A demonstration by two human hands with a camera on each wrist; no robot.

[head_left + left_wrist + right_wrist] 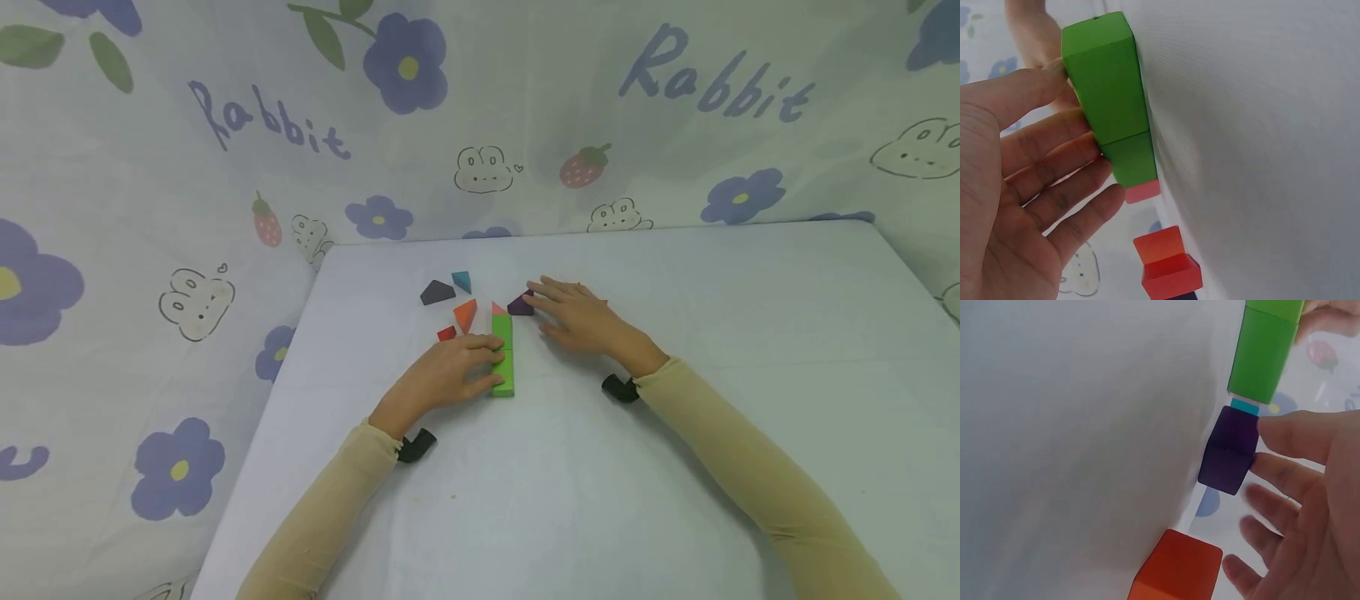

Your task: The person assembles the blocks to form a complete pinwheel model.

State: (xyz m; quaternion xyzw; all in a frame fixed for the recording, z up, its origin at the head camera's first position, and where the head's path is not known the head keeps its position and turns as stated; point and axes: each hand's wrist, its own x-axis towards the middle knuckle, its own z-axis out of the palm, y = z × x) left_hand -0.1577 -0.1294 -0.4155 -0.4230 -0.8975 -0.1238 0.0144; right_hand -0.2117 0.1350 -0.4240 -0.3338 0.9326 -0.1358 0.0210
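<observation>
Two green blocks (pixel 502 332) lie end to end in a line, with a pink triangular piece (pixel 498 308) at their far end. My left hand (pixel 450 371) reaches over them from the left, its fingers fairly straight and the tips on their top. To the right of the pink piece sits a dark purple angular block (pixel 1232 450). The thumb and index fingertips of my right hand (pixel 581 317) touch that block's upper side, while the other fingers are spread and loosely bent. Beneath this hand, an orange block (pixel 1179 562) is mostly hidden in the head view.
Left of the green line lie an orange-red piece (pixel 465 313), a small red block (pixel 447 333) partly behind my left hand, a black angular block (pixel 437 292) and a blue piece (pixel 462 281). All rest on the white table (pixel 555 483), backed by a patterned cloth (pixel 525 100).
</observation>
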